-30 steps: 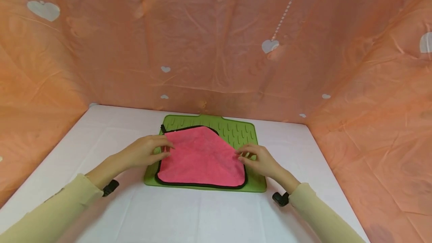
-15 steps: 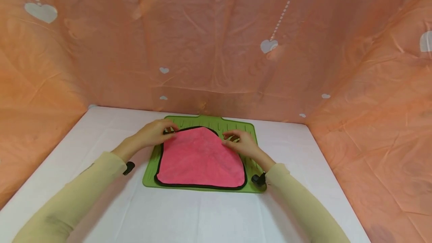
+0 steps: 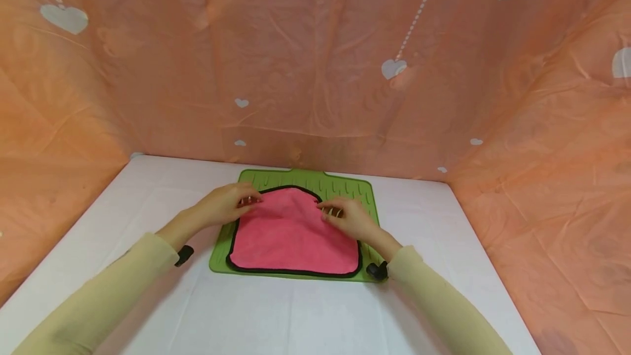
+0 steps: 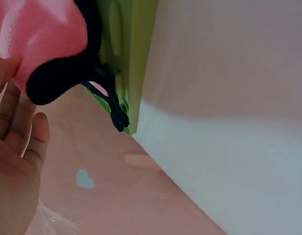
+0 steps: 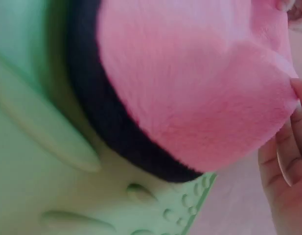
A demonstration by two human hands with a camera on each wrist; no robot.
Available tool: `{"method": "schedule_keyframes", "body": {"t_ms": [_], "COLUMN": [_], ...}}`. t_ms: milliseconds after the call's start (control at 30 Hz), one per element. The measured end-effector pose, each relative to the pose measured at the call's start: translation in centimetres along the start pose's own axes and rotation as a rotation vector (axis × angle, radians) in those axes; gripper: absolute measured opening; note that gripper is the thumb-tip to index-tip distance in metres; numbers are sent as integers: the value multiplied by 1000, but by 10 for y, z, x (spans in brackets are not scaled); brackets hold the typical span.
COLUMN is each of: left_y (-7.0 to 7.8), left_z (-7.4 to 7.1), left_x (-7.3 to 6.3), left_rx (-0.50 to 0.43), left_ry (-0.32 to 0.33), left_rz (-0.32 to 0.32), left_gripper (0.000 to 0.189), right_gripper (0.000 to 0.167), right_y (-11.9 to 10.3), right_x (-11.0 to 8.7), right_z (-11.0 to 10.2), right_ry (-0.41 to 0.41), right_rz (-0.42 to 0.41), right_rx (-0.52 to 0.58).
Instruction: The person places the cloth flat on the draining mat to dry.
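A pink plush cloth with black edging lies over a green ribbed mat. Near its far left corner my left hand pinches the fabric. In the left wrist view the thumb is on top of the cloth and fingers lie beneath; a black hanging loop dangles against the mat's edge. My right hand pinches the cloth's far right side. The right wrist view shows the cloth raised between that thumb and fingers, with the ribbed mat below.
The mat rests on a white-covered table. An orange curtain with white hearts encloses the back and sides. A small black device sits at the left wrist, and another device at the right.
Both hands have moved from the cloth's sides toward its far corners. The right hand went up and left, then slightly down, and the cloth's right side is now spread differently.
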State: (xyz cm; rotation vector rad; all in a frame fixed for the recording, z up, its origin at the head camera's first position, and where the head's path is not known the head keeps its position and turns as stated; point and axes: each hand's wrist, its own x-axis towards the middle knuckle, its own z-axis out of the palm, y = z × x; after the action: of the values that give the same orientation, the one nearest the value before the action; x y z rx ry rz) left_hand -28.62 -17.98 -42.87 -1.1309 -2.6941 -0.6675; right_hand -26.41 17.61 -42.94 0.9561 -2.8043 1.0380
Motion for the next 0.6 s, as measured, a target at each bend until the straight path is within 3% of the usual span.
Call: {"method": "schedule_keyframes", "body": {"t_ms": [167, 367, 500, 600], "left_y": [8, 11, 11, 11], "left_z": [2, 10, 13, 12], "left_x": [-20, -36, -42, -43], "left_rx": [68, 101, 82, 63], "left_ry": [-14, -59, -75, -67], "left_rz": [59, 130, 125, 89], "left_gripper": [18, 16, 14, 14], "right_gripper": [25, 24, 24, 24], "right_y": [-12, -13, -11, -10], "right_x": [-14, -25, -29, -28], "right_z": [7, 17, 20, 19], "right_ry": [-51, -136, -143, -127], "right_rz": [-159, -227, -231, -204], "right_rx": [-121, -232, -200, -95]}}
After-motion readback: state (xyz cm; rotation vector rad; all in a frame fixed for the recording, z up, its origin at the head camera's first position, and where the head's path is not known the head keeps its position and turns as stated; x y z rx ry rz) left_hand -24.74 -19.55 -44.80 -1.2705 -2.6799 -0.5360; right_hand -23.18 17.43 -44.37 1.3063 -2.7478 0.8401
